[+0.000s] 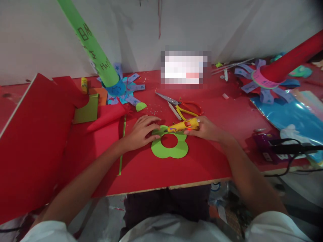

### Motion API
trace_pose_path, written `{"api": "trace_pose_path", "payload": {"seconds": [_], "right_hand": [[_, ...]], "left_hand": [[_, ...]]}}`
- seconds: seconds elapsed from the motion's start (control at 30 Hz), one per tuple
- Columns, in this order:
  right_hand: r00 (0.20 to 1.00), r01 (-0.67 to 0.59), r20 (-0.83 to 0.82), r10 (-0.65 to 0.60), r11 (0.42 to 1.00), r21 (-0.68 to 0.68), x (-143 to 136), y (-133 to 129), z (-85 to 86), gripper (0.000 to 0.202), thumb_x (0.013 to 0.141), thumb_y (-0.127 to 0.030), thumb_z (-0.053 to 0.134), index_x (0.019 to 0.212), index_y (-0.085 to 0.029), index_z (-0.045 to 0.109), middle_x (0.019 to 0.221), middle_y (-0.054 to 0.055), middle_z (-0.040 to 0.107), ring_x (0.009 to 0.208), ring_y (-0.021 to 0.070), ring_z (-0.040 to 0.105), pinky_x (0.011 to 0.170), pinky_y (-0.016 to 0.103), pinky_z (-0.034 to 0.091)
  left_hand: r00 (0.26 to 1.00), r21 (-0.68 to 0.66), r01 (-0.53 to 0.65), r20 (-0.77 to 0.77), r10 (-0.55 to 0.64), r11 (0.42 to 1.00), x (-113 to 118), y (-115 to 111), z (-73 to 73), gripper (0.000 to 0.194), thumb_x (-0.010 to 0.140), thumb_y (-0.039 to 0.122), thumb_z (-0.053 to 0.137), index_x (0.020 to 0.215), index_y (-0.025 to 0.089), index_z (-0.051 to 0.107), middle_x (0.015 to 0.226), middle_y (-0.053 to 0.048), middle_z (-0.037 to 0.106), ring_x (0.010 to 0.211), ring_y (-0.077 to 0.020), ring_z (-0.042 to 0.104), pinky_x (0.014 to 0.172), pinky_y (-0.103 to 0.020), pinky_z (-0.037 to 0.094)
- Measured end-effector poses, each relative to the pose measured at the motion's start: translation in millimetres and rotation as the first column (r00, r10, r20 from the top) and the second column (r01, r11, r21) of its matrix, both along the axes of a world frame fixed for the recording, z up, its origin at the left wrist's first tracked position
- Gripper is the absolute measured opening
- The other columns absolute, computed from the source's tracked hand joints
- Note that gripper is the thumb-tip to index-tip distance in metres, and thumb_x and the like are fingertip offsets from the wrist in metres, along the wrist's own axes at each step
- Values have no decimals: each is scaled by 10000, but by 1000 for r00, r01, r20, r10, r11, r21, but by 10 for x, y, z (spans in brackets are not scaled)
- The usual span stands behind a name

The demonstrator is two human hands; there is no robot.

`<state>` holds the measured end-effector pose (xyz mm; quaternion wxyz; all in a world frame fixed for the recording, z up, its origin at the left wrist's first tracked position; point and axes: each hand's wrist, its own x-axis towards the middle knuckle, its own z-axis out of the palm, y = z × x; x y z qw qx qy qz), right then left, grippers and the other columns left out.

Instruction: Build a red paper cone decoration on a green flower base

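A bright green paper ring (169,154) with scalloped, petal-like edges lies flat on the red tabletop, a round hole in its middle. My right hand (206,129) is closed around a yellow hot glue gun (183,125), which has a small red light on it. The gun's nozzle points left, at the far edge of the ring. On the ring's left side, my left hand (143,132) rests with fingers spread, their tips at the paper's edge. Whether those fingertips press on the paper, I cannot tell.
Beyond the glue gun lie scissors (191,104) with red handles and a yellow-handled tool (182,111). A green paper tube (101,60) stands at left, a red tube (290,64) at right. Large red sheets (32,141) cover the left; a purple box (267,144) with black cable sits right.
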<state>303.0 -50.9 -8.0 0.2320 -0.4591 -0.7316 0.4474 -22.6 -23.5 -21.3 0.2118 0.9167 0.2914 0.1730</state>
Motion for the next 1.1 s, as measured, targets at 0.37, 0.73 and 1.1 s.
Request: {"api": "trace_pose_path", "payload": {"seconds": [0.37, 0.73, 1.1], "right_hand": [[997, -30, 68, 27, 999, 41, -31, -30, 29, 348, 862, -567, 762, 933, -226, 768, 754, -14, 714, 646, 148, 610, 565, 260, 412], [994, -43, 105, 39, 998, 38, -50, -14, 67, 342, 856, -562, 767, 890, -224, 726, 785, -7, 726, 676, 162, 636, 585, 271, 423], [993, -50, 102, 53, 998, -33, -6, -3, 72, 456, 856, -602, 752, 1038, -184, 769, 831, 26, 754, 711, 182, 652, 616, 284, 428]], "left_hand": [[996, 41, 37, -84, -33, 998, 13, -12, -60, 388, 978, 438, 658, 1325, 268, 631, 1556, -104, 550, 1477, -297, 490, 1333, -603, 209], [996, 41, 31, -91, -27, 999, 13, -10, -69, 400, 1002, 500, 610, 1321, 259, 620, 1554, -104, 546, 1481, -288, 478, 1341, -570, 198], [999, 16, 11, -51, -10, 1000, 18, -4, -86, 459, 978, 528, 646, 1346, 259, 586, 1543, -102, 559, 1473, -280, 492, 1344, -558, 197]]}}
